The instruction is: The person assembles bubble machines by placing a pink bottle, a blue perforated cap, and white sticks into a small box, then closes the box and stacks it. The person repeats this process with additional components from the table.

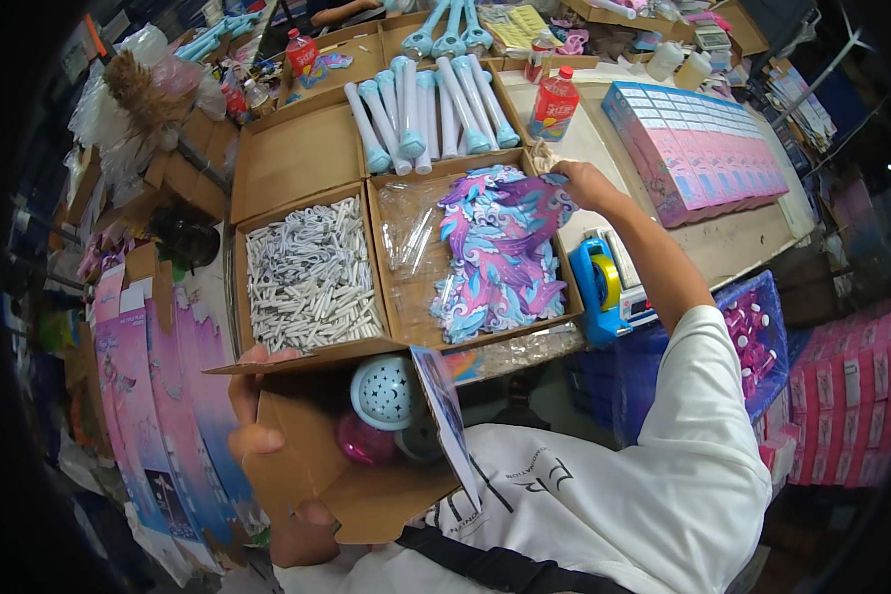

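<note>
My left hand (246,406) grips the left edge of an open cardboard box (302,445), tilted against my body. Inside it sit a pale blue dome with star and moon cutouts (385,393) and a shiny pink rounded piece (364,441). A printed flap (445,416) stands up along its right side. My right hand (586,186) is stretched out to the far right corner of a carton. Its fingers are closed on a purple winged cutout (552,198), above a heap of blue, pink and purple cutouts (500,262). The fingertips are partly hidden.
Left of the cutouts is a carton section of white cords and small sticks (312,277). Beyond lie blue-and-white wands (431,114) and a red-labelled bottle (554,104). At right are a blue tape dispenser (601,287), pink-blue boxes (698,163) and a blue crate (777,342).
</note>
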`<control>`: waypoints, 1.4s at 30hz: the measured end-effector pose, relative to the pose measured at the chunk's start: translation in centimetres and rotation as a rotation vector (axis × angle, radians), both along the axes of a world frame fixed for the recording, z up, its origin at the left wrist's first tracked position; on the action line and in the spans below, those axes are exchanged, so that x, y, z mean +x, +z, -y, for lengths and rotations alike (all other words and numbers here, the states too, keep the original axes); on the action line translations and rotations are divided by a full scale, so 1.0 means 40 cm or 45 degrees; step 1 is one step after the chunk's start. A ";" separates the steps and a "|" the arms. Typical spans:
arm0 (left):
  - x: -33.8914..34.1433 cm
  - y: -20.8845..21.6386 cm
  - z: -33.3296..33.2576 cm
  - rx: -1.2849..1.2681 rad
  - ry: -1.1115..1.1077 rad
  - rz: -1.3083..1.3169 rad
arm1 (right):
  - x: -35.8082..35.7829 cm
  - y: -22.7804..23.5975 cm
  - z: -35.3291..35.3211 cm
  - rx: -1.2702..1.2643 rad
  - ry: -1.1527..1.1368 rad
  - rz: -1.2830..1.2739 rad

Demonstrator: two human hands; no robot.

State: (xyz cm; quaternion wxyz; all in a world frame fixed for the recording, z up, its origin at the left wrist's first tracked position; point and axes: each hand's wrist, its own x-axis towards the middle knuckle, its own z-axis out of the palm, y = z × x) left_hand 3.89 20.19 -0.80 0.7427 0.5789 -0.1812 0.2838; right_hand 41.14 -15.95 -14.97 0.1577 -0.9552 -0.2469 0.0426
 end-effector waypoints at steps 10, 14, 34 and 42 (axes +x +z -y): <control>-0.015 -0.010 -0.010 -0.034 -0.011 0.017 | -0.084 0.033 -0.049 0.371 -0.312 -0.088; -0.012 -0.019 -0.018 0.008 -0.044 0.104 | -0.108 0.060 -0.047 0.730 -0.354 -0.250; -0.029 0.018 -0.026 0.479 -0.092 0.241 | -0.497 0.741 -0.102 1.047 0.510 0.023; -0.028 0.032 -0.007 0.500 -0.076 0.246 | -0.699 0.973 -0.294 0.163 1.148 0.242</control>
